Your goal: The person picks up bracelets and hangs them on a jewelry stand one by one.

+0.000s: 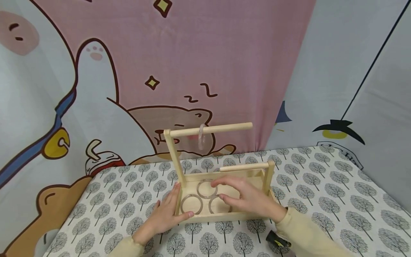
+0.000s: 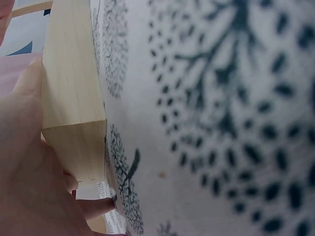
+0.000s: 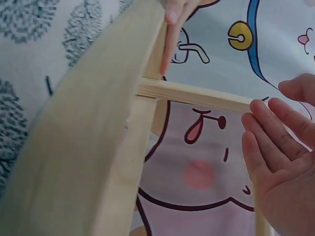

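A shallow wooden tray (image 1: pixel 224 216) has a tall left post (image 1: pixel 174 159) and a short right post (image 1: pixel 269 176), each bearing a sideways rod. On the upper rod (image 1: pixel 231 127) hangs one clear ring (image 1: pixel 201 138). Three similar rings, including the front-left ring (image 1: pixel 181 205) and the back ring (image 1: pixel 197 189), lie flat in the tray. My left hand (image 1: pixel 165 214) rests against the tray's left end, fingers along its side and thumb by the front rim. Above the rings hovers my right hand (image 1: pixel 248 196), thumb and forefinger apart; the right wrist view shows nothing in it.
The lower rod (image 1: pixel 244 167) reaches left from the short post, over the tray's back part. A tree-patterned cloth (image 1: pixel 324 203) covers the table. Behind it hangs a cartoon-printed curtain (image 1: pixel 205 53). A black strap (image 1: pixel 277 239) sits by the right sleeve.
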`<state>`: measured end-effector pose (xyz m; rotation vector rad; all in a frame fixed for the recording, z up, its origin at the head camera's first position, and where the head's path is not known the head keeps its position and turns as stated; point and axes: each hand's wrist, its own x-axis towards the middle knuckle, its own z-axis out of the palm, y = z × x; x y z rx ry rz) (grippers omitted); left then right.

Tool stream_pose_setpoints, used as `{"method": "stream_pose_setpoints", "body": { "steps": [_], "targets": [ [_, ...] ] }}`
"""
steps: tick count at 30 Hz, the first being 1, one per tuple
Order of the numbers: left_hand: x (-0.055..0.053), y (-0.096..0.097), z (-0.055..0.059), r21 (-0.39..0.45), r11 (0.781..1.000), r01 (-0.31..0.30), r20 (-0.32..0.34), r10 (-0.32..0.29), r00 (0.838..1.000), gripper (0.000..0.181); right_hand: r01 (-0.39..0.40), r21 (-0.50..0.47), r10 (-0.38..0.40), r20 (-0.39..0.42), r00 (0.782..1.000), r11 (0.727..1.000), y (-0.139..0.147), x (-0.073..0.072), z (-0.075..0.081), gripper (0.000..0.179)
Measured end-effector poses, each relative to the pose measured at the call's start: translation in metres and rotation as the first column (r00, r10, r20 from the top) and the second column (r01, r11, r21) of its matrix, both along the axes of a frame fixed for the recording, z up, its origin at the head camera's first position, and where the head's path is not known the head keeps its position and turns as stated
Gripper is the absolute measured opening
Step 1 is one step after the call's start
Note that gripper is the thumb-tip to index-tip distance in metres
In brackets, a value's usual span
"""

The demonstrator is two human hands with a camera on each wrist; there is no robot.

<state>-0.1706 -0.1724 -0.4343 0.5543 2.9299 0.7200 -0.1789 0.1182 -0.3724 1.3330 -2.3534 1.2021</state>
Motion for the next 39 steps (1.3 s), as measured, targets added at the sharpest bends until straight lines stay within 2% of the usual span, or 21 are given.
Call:
{"method": "stream_pose_setpoints", "body": {
  "steps": [5, 10, 23, 34, 39],
  "targets": [
    [0.000, 0.000, 0.001, -0.010, 1.000, -0.010, 0.016, 0.010, 1.000, 0.099, -0.023, -0.001, 0.023, 0.006, 1.000, 1.000, -0.002, 0.000, -0.012, 0.035],
    [0.000, 0.000, 0.001, -0.009, 1.000, -0.012, 0.005, 0.012, 1.000, 0.100, -0.013, 0.023, 0.011, 0.082, 0.997, 1.000, -0.004, 0.001, -0.022, 0.038],
    [0.001, 0.000, 0.003, -0.002, 1.000, -0.009, 0.031, 0.009, 0.999, 0.098, 0.013, 0.027, -0.017, 0.169, 0.986, 1.000, -0.005, -0.001, -0.034, 0.037],
    [0.002, 0.001, 0.004, -0.007, 1.000, -0.002, 0.020, 0.003, 1.000, 0.098, 0.097, 0.060, -0.109, 0.258, 0.960, 0.993, -0.009, -0.003, -0.043, 0.032],
    [0.002, 0.000, 0.003, -0.010, 1.000, -0.003, 0.013, 0.003, 1.000, 0.098, 0.098, 0.047, -0.107, 0.296, 0.949, 0.994, -0.008, -0.008, -0.049, 0.034]
  ]
}}
